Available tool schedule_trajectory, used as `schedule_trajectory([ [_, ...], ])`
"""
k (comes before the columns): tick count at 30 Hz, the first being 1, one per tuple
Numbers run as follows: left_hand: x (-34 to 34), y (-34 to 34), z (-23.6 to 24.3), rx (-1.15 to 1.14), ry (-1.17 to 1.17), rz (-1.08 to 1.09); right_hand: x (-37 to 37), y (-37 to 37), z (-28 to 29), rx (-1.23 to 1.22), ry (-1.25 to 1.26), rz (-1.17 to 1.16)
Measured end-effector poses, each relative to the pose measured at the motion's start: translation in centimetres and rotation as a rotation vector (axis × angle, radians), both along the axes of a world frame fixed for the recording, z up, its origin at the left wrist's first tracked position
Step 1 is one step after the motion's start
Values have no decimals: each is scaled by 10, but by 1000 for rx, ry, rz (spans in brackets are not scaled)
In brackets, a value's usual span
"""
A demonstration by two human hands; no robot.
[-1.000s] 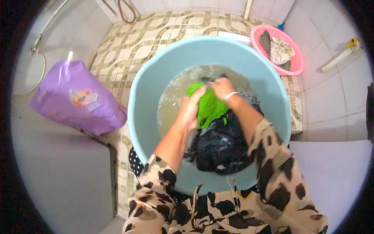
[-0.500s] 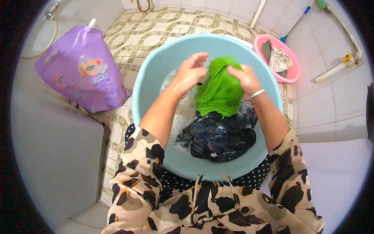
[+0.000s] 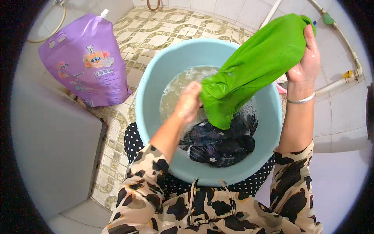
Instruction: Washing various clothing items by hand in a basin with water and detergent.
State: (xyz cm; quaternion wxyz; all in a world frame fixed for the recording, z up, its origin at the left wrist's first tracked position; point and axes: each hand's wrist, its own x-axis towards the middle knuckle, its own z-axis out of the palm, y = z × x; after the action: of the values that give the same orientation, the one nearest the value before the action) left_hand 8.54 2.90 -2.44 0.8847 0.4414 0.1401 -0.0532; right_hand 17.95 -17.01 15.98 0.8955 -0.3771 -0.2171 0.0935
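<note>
A bright green cloth garment (image 3: 257, 62) is stretched slantwise above a large light-blue basin (image 3: 150, 105). My left hand (image 3: 189, 102) is closed on its lower left end, over the middle of the basin. Raised at the upper right, my right hand (image 3: 307, 60) grips the other end, with the thumb up along the fabric and a silver bangle on the wrist. Below the green cloth, wet dark clothes (image 3: 224, 146) lie in cloudy, sudsy water (image 3: 175, 89). The garment's exact kind is unclear.
A large purple detergent pouch (image 3: 83, 62) with a white cap stands at the left on the patterned tile floor (image 3: 163, 21). A grey box-like surface (image 3: 58, 144) fills the lower left. At the right wall runs a pipe with a yellow valve (image 3: 348, 74). A pink basin (image 3: 280, 88) is mostly hidden.
From bunched low over the basin, the green garment has been lifted and pulled out long. My right hand rose up and right; my left hand moved lower and closed on the cloth.
</note>
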Motion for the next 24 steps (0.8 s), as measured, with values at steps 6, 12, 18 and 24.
schedule_trajectory([
  [6,27,75,-35,-464,105,338,71,-20,-157,-523,198,-403],
  [12,29,94,-96,109,414,513,109,-47,-281,-1575,-89,-249],
  [18,38,67,-167,936,265,319,106,35,-340,-1792,-195,-355],
  [24,51,69,-149,803,466,-108,92,52,-358,-1624,-668,354],
])
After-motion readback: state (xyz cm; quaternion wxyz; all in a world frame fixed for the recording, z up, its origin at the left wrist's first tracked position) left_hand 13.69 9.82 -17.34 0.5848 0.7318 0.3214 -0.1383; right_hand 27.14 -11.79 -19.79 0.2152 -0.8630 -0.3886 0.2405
